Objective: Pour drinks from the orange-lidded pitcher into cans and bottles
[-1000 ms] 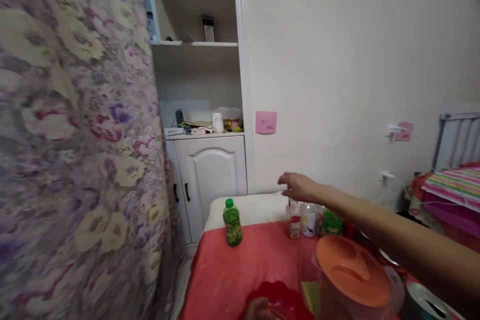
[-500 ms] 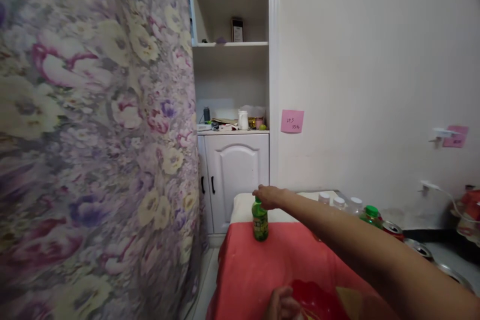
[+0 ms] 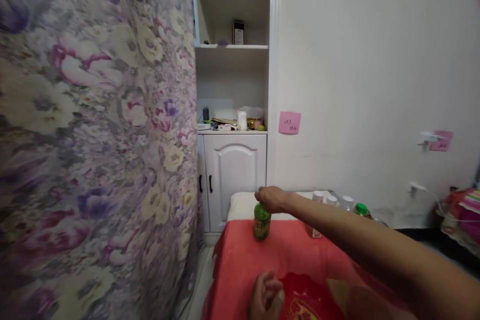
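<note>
A green bottle (image 3: 261,225) with a printed label stands upright on the red cloth (image 3: 240,265). My right hand (image 3: 273,199) reaches across from the right, its fingers closed around the bottle's top and hiding the cap. Low in the view, my left hand (image 3: 265,296) is half curled, palm turned inward, with nothing visible in it. Right beside it sits a red scalloped bowl (image 3: 322,305) with a yellow pattern inside.
Several white-capped bottles (image 3: 317,195) and a green-capped bottle (image 3: 361,209) stand along the right, partly behind my forearm. A floral curtain (image 3: 112,160) hangs at the left. The white cabinet (image 3: 236,175) and wall (image 3: 356,85) are behind the table.
My right hand's fingers have come down further around the bottle's top. My left hand has risen further into view beside the bowl. The camera view has shifted slightly.
</note>
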Motion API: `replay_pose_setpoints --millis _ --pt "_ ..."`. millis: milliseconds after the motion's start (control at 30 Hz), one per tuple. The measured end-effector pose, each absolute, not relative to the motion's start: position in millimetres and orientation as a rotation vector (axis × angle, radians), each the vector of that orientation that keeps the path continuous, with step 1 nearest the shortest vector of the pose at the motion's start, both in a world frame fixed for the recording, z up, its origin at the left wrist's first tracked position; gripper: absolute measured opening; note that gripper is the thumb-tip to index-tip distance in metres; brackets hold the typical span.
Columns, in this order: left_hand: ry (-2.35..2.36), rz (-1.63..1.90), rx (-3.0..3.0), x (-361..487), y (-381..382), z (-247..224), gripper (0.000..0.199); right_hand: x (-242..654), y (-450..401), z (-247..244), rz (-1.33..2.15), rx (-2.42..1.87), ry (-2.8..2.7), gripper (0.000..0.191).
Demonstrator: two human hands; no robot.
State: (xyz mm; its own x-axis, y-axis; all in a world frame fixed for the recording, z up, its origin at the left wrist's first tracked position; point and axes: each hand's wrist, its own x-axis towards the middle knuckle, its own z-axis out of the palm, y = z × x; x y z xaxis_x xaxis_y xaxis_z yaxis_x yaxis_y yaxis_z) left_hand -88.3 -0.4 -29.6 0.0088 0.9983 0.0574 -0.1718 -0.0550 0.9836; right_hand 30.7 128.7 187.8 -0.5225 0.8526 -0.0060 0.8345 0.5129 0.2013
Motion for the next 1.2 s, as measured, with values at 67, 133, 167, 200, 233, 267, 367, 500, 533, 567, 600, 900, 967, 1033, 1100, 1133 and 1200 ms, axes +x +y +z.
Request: replay_pose_setpoints --millis 67,133,167,200,233,267,367,500,533,567,600,900,967,1033,1100,1133,1200 --pt "1.073 1.448 1.089 -87 2 -32 0.050 41 106 205 0.266 1.460 2.699 0.027" --pt "1.126 1.588 1.064 -86 2 -33 0.056 55 76 220 0.251 1.438 2.773 0.026" --pt "1.156 1.637 1.071 -86 2 -33 0.058 62 59 226 0.241 1.429 2.809 0.027" --pt "1.175 1.668 1.098 -87 1 -32 0.060 71 41 231 0.229 1.427 2.843 0.029" --pt "1.184 1.682 1.142 -88 -1 -31 0.062 79 24 233 0.217 1.427 2.872 0.031" --pt "1.174 1.665 1.206 -88 -3 -30 0.064 88 6 234 0.202 1.434 2.891 0.031" --pt "1.041 1.473 1.440 -88 -11 -27 0.074 112 -41 227 0.111 1.525 2.990 0.027" --pt "0.776 1.241 1.575 -78 -27 -24 0.088 133 -81 205 -0.122 1.683 3.154 0.027" --pt "0.727 1.201 1.573 -75 -30 -24 0.090 136 -88 199 -0.170 1.725 3.167 0.028" --pt "0.688 1.163 1.563 -72 -34 -23 0.092 139 -93 193 -0.215 1.758 3.174 0.028" --pt "0.660 1.129 1.552 -70 -37 -23 0.094 141 -98 187 -0.254 1.779 3.183 0.028" --pt "0.855 1.249 1.617 -72 -33 -33 0.096 143 -110 138 -0.589 2.147 3.314 0.034" --pt "0.883 1.262 1.660 -71 -32 -32 0.094 139 -109 133 -0.548 2.203 3.312 0.024" --pt "0.907 1.261 1.682 -70 -34 -29 0.093 136 -109 131 -0.527 2.225 3.319 0.019" --pt "0.916 1.251 1.690 -68 -35 -28 0.096 134 -110 131 -0.517 2.221 3.349 0.018" --pt "0.907 1.244 1.692 -67 -36 -28 0.096 134 -110 131 -0.517 2.220 3.365 0.019" --pt "0.852 1.227 1.701 -66 -36 -32 0.097 134 -110 130 -0.536 2.220 3.373 0.021"
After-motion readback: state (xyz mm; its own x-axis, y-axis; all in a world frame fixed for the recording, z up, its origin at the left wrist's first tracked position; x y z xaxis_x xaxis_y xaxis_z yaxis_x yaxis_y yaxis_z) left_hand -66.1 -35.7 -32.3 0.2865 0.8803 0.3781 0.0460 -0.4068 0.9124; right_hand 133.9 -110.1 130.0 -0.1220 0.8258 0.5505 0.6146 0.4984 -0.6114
